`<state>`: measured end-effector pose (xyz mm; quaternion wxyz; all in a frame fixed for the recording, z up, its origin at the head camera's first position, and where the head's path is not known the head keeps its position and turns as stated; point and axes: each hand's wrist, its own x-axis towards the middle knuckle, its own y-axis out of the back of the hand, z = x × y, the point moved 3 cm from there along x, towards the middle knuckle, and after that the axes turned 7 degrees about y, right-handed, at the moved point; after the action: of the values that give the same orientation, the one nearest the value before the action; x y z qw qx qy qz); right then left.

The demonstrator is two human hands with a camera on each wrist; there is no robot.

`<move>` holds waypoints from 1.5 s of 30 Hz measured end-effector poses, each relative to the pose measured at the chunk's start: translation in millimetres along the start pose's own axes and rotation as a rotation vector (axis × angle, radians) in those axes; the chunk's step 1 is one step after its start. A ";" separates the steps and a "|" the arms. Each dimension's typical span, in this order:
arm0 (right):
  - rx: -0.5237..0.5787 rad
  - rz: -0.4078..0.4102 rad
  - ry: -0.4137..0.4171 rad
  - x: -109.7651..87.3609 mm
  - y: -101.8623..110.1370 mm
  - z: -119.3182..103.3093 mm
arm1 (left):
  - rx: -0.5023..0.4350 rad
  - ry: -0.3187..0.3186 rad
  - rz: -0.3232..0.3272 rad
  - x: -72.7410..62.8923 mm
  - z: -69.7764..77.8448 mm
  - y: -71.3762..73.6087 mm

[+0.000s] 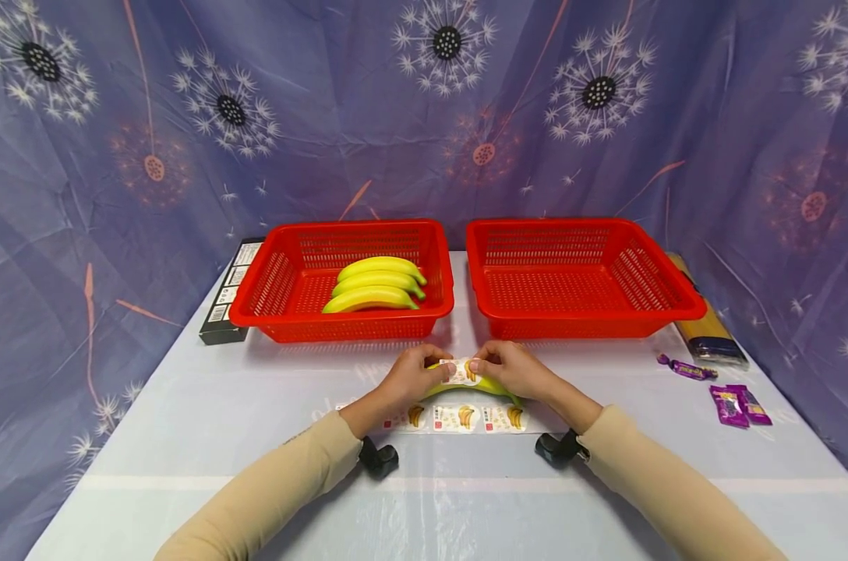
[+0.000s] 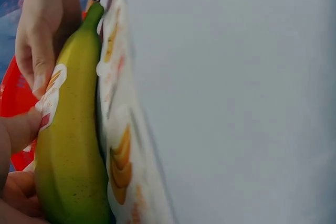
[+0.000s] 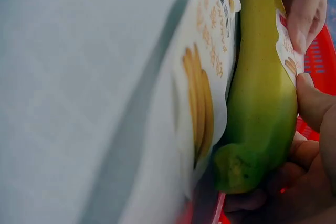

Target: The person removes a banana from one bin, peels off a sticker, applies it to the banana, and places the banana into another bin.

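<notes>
Seemingly almost stuck down, a label (image 1: pixel 461 372) sits on the banana (image 2: pixel 76 135) gripped by left hand (image 1: pixel 410 379) and right hand (image 1: pixel 524 369) beside a sticker strip (image 1: pixel 459 419), while three bananas (image 1: pixel 375 282), apparently unlabelled, lie in a red basket (image 1: pixel 340 321).

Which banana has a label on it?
The banana held by the left hand and right hand, with a white label; the three bananas in the left basket show none.
</notes>
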<state>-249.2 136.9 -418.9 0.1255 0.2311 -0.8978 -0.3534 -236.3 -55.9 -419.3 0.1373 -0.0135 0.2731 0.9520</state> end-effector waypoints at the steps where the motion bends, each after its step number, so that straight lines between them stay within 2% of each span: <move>1: -0.016 0.009 0.002 -0.1 -0.2 -0.2 | -0.013 0.012 0.001 0.8 -0.3 0.2; 4: -0.042 0.021 0.000 -0.3 0.0 -1.5 | -0.053 0.050 -0.001 3.0 -1.4 0.8; 6: -0.045 0.022 -0.001 -0.2 0.1 -2.0 | -0.050 0.022 0.007 2.5 -0.6 1.5; 8: -0.046 0.022 0.003 0.0 0.0 -2.1 | -0.019 -0.028 0.028 0.1 0.2 2.7; 12: -0.033 0.014 0.001 0.7 -0.6 -0.7 | 0.102 -0.197 0.103 -10.3 5.1 6.5; 15: -0.013 0.009 -0.009 0.8 0.2 0.2 | 0.208 -0.272 0.137 -16.6 8.3 7.7; 17: -0.008 0.007 -0.014 1.3 0.6 -0.1 | 0.286 -0.298 0.150 -18.8 9.5 7.9; 20: -0.031 0.017 -0.020 1.4 1.4 -0.7 | 0.365 -0.296 0.155 -19.1 9.7 7.4; 25: -0.133 0.058 0.026 -1.1 1.7 -4.6 | 0.413 -0.288 0.136 -16.9 8.8 6.7; 28: -0.204 0.116 0.098 -5.3 1.6 -9.1 | 0.424 -0.282 0.108 -15.6 8.0 6.4; 32: -0.322 0.214 0.234 -11.2 2.0 -19.3 | 0.415 -0.261 0.088 -14.1 7.7 6.9; 36: -0.447 0.236 0.322 -11.2 -1.0 -29.3 | 0.417 -0.259 0.094 -13.3 7.7 7.2; 39: -0.521 0.212 0.322 -8.8 -4.6 -31.4 | 0.420 -0.259 0.094 -13.1 6.9 6.2; 45: -0.589 0.175 0.279 -6.9 -6.8 -31.8 | 0.416 -0.264 0.095 -14.2 6.8 4.4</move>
<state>-228.7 117.7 -401.2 0.3383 0.1531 -0.7477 -0.5506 -223.5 -59.5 -409.8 0.1266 0.1523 0.4433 0.8742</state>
